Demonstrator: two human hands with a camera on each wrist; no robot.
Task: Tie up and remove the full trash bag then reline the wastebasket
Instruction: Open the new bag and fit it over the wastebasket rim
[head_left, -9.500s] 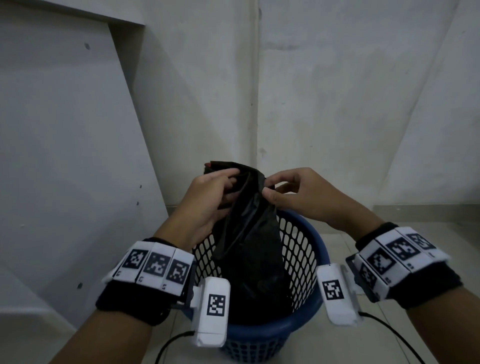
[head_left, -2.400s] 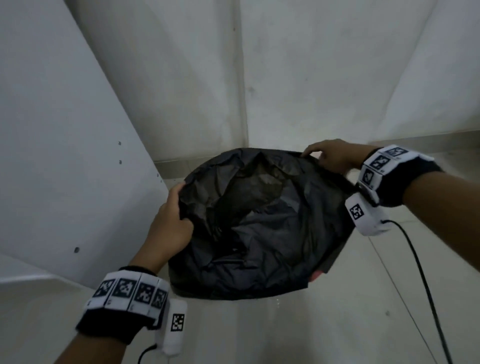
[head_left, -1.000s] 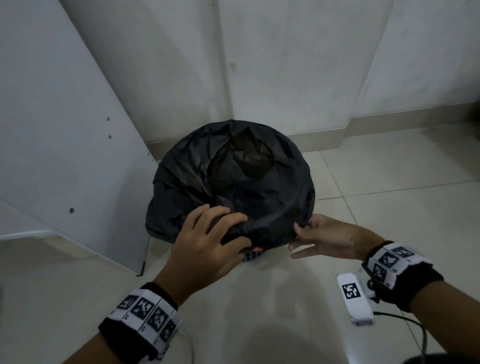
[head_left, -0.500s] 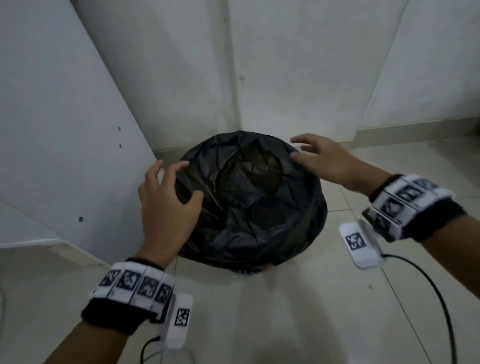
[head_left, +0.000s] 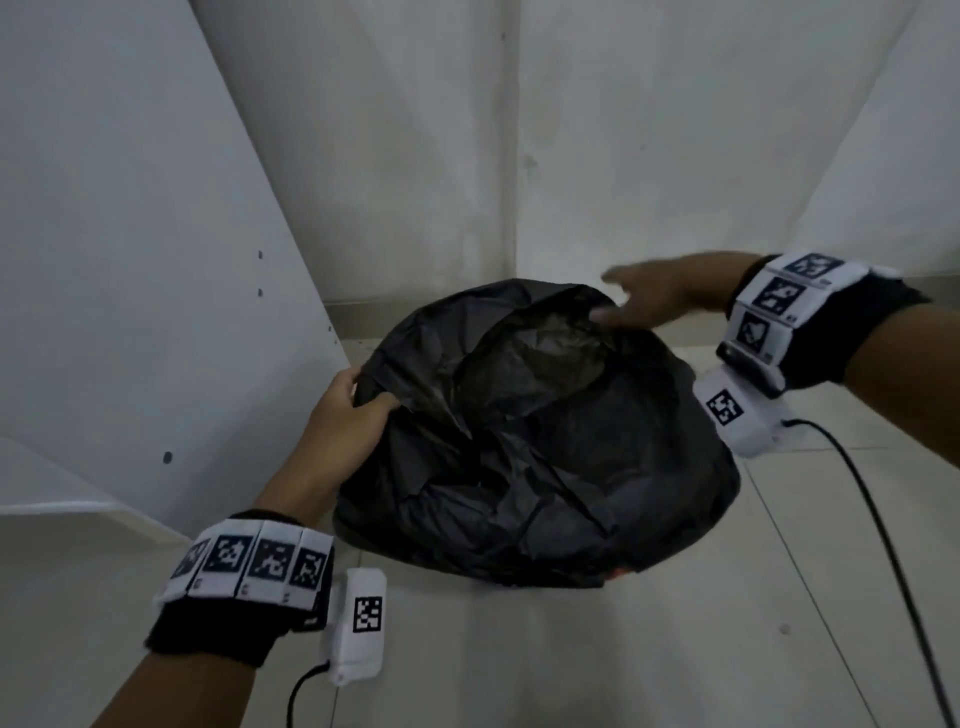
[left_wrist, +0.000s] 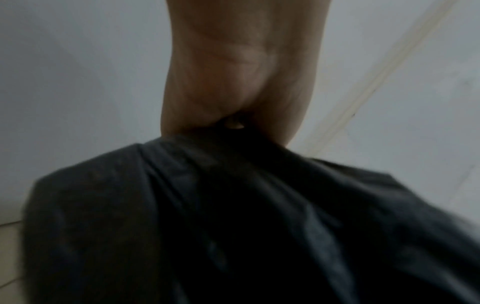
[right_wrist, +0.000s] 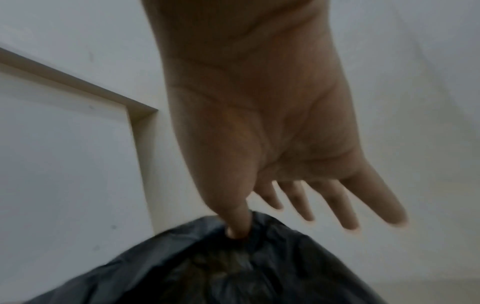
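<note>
A black trash bag (head_left: 535, 441) is spread over the wastebasket on the floor, and the basket itself is hidden beneath it. My left hand (head_left: 371, 397) grips the bag's left edge, with the plastic bunched between thumb and curled fingers. The left wrist view shows that hand (left_wrist: 233, 123) buried in the gathered bag (left_wrist: 233, 226). My right hand (head_left: 615, 293) is at the far right of the rim. Its fingers (right_wrist: 337, 203) are straight and spread, and only the thumb touches the bag (right_wrist: 233, 267).
A white board (head_left: 130, 260) leans against the wall close to the bag's left side. The wall corner (head_left: 511, 156) stands right behind the bag. Pale floor tiles (head_left: 623, 649) lie in front and to the right, crossed by a black wrist cable (head_left: 883, 545).
Half a second ago both hands hovered with spread fingers at the bag's sides. Now the left hand has taken hold of the left edge, and the right thumb rests on the far rim.
</note>
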